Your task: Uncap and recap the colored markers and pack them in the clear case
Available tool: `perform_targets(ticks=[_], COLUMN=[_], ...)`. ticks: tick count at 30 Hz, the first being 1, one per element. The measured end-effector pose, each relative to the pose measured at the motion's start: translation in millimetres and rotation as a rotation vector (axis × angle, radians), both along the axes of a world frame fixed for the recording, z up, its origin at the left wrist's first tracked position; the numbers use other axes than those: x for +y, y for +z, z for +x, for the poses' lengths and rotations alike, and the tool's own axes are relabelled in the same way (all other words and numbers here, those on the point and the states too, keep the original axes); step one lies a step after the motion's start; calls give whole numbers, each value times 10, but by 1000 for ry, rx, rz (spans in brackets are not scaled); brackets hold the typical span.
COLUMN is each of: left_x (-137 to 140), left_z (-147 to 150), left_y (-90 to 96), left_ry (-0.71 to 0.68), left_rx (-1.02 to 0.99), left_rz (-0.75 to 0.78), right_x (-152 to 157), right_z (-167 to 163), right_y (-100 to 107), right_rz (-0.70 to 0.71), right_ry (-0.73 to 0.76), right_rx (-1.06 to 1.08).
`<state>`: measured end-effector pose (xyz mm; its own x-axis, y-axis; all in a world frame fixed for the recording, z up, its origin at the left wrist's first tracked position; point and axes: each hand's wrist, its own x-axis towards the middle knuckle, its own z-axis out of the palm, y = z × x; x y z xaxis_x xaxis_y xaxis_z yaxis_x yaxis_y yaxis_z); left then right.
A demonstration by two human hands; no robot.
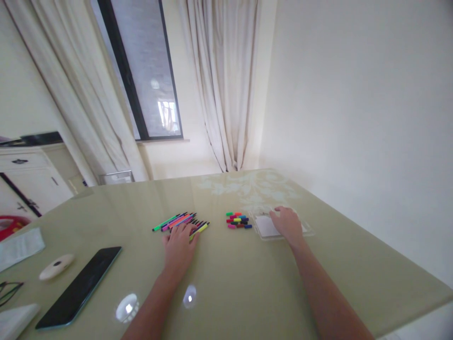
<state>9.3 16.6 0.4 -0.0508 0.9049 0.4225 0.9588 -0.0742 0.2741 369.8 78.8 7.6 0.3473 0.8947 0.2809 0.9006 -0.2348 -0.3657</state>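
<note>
My left hand [180, 243] lies on the near side of a loose row of uncapped markers [180, 218], fingers spread over them and thumb apart beside a yellow one. The markers are of several colours, with dark tips pointing to the upper right. My right hand [287, 223] rests over a flat clear plastic case [264, 237] that has a white sheet [266, 226] in it. Its fingers reach to the left across the case, partly bent; the undersides are hidden. Between my hands sits a small group of coloured marker caps [239, 220].
On the left lie a dark tablet [79, 288], a white oval object [56, 267], a pale cloth or packet [21, 248], glasses [9, 290] and a white object [17, 321]. The glossy table [240, 293] borders a white wall at right. Curtains [226, 85] hang behind.
</note>
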Motion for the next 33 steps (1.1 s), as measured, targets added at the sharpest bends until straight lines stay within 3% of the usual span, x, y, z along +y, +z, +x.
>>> perform_targets(ticks=[16,27,30,33], left_x=[-51,-58,-54,-55], left_z=[111,116,173,272], left_y=[36,22,13,-5], left_ry=[-122,-185,-180,-219], left_rx=[12,77,34,17], left_rz=[-135,-144,-186,-203], right_x=[60,-65,-123,-147], right_z=[19,-74,-173,-434], right_y=[-79,82,131,145], right_rz=[-51,-106,-37,126], right_ry=[64,48,72,270], right_rx=[11,-40,-185,-266])
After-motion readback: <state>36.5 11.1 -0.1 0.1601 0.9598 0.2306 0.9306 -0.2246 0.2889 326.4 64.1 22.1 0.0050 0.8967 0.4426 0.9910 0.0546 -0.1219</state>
